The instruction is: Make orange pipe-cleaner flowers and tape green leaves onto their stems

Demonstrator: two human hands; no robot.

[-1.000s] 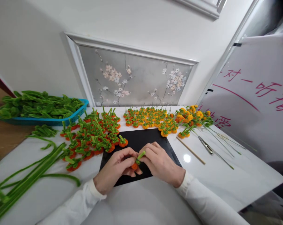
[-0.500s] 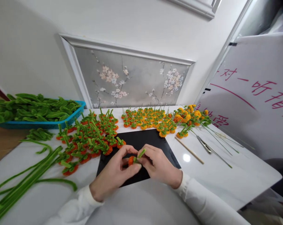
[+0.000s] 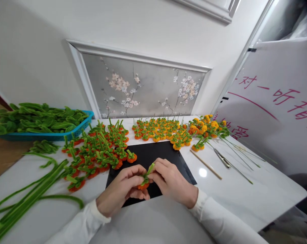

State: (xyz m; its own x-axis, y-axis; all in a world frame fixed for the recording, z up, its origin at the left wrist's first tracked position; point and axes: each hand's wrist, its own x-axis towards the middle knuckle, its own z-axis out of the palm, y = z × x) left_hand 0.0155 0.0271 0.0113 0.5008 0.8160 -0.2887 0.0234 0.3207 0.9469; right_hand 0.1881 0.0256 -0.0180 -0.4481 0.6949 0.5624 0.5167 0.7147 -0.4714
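Note:
Between my hands, above a black mat [image 3: 153, 152], is a small orange pipe-cleaner pumpkin [image 3: 143, 186] with a green stem pointing up. My left hand [image 3: 125, 184] grips its orange body with the fingers curled beneath and the thumb on top. My right hand [image 3: 171, 179] pinches the green stem part from the right; its fingertips are partly hidden behind the thumb. Left of the mat, several similar orange pumpkins [image 3: 92, 171] with upright green stems stand close together. One of them [image 3: 131, 157] rests on the mat's upper left edge.
A blue basket [image 3: 67, 132] of green fuzzy leaves stands at the back left. Long green pipe cleaners [image 3: 31, 195] lie at front left. Yellow-orange pieces [image 3: 160, 130] and flowers [image 3: 204, 125] line the back. A wooden stick [image 3: 206, 165] and metal tweezers [image 3: 221, 158] lie on the right.
My left hand has turned, so the orange body now sits lower with its stem side facing up. My right hand stays at the stem, its position nearly the same.

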